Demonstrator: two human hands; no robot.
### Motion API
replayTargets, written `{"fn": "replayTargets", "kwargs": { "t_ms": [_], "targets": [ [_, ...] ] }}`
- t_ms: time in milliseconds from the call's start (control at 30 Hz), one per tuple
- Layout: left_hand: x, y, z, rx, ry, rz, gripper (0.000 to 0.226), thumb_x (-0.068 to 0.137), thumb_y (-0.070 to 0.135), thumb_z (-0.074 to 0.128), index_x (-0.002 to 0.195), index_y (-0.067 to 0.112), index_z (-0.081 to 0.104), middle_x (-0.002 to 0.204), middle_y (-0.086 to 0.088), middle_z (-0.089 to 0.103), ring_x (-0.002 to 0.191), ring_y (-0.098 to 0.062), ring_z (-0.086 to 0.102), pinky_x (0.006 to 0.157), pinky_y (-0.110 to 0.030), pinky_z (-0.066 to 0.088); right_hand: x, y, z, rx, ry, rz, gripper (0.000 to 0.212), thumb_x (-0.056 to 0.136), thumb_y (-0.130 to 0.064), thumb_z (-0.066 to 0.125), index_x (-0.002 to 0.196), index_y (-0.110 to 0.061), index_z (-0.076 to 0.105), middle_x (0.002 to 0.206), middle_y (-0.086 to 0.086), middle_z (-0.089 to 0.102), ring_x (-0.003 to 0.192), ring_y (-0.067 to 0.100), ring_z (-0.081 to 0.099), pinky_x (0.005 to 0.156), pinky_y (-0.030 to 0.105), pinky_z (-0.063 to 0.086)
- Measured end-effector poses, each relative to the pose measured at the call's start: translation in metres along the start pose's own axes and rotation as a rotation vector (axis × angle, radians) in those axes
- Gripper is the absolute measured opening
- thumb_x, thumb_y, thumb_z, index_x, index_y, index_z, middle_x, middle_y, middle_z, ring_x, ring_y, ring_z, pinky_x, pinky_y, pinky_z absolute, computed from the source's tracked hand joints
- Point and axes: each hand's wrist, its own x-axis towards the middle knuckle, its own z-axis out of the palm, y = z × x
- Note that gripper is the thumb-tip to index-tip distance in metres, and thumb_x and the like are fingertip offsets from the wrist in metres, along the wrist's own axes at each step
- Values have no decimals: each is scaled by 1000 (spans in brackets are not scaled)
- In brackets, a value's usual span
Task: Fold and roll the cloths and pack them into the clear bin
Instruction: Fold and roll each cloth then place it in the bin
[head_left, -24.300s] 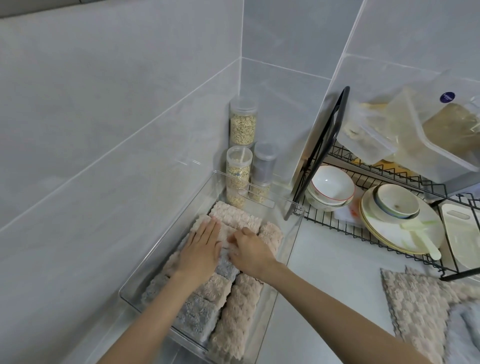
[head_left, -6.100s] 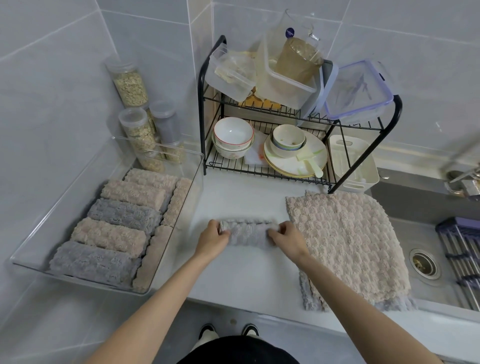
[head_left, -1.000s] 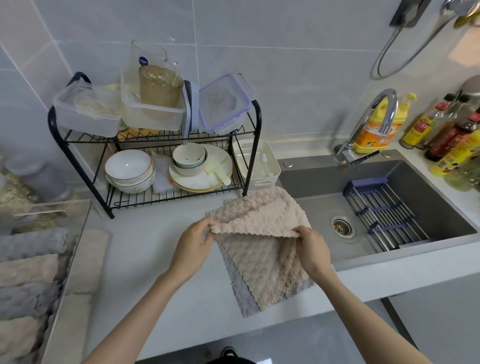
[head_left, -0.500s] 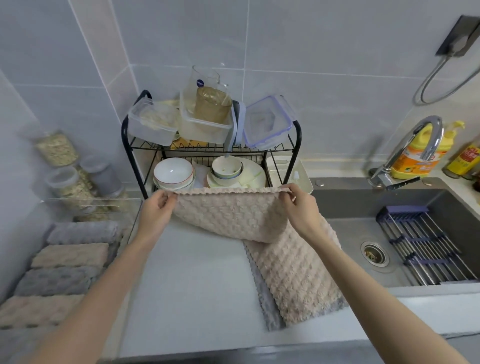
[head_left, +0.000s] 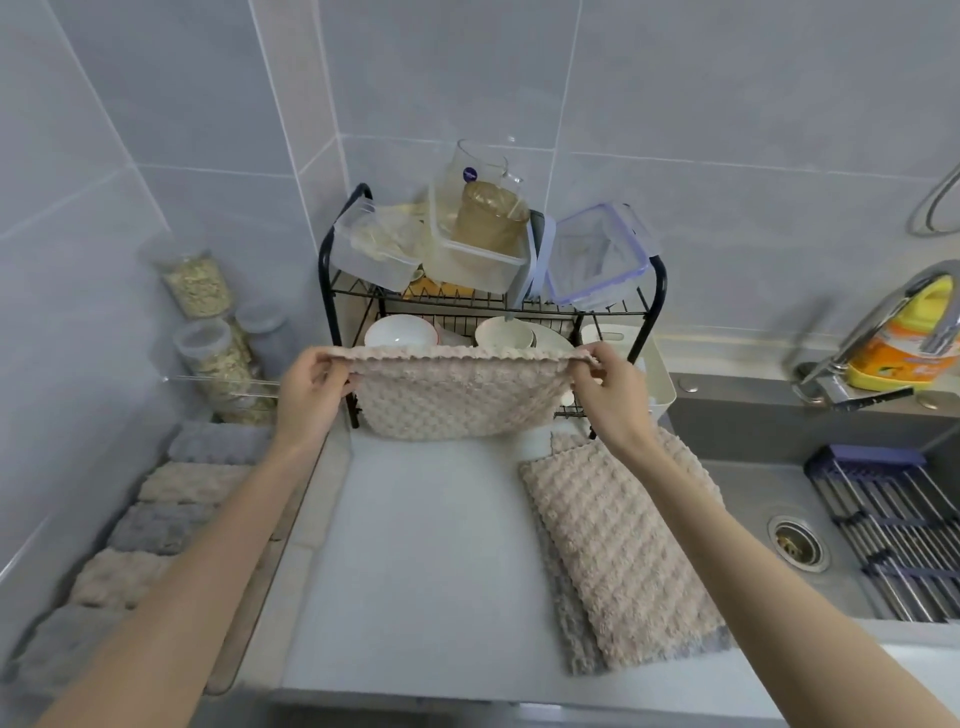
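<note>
Beige cloth (head_left: 452, 397) has been lifted clear of the desk (head_left: 431, 545) now, top corners pinched by left hand (head_left: 306, 387) and right hand (head_left: 610, 387) fingers (head_left: 591, 365); folding's next, probably.

You stand in a corner where two grey tiled walls (head_left: 727, 78) meet. In front of you is a pale grey worktop (head_left: 431, 545). A black wire rack (head_left: 457, 306) stands at the back of it, near the wall, with bowls (head_left: 399, 332) and clear boxes (head_left: 374, 254) on it. To your right a grey sink (head_left: 753, 496) sits in the worktop, with a shiny tap (head_left: 826, 382) behind it. The light is soft and even.
</note>
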Motion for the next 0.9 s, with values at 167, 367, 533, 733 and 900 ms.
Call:
{"fn": "replayTargets", "kwargs": {
  "t_ms": [167,367,533,733,900],
  "targets": [
    [-31,-24,-8,93,-23,-3,18,95,8,50,83,20,55,82,1,61,76,-4,59,78,-25,48,-28,23,6,-36,-22,65,26,85,-11,48,62,-21,40,49,-13,37,49,5,28,48,22,24],
    [-68,-69,-17,308,-94,-176,27,79,50,56,82,23,56,83,-6,64,86,-31,62,83,-50,49,-65,60,12,-271,-143,90,19,78,-27,52,85,-17,66,77,-12,53,91,10,43,71,27,39],
    [-99,-95,-14,476,-199,-192,19,96,17,46,79,8,45,67,-9,49,62,-24,46,56,-34,34,-86,80,11,-234,-374,198,19,86,-17,51,69,-14,59,59,-7,50,52,3,40,52,23,31],
    [-130,-109,-21,567,-245,-196,28,95,13,42,68,13,34,57,1,34,52,-13,33,51,-31,26,-95,100,14,-291,-482,239,32,92,-21,50,63,-12,40,54,-4,36,51,11,30,54,30,25],
    [-140,-124,-26,674,-277,-252,27,95,15,42,69,12,36,53,1,32,47,-13,31,50,-31,24,-97,106,17,-312,-572,264,35,94,-27,51,63,-16,39,56,-3,39,53,13,34,54,28,29]
  ]
}}
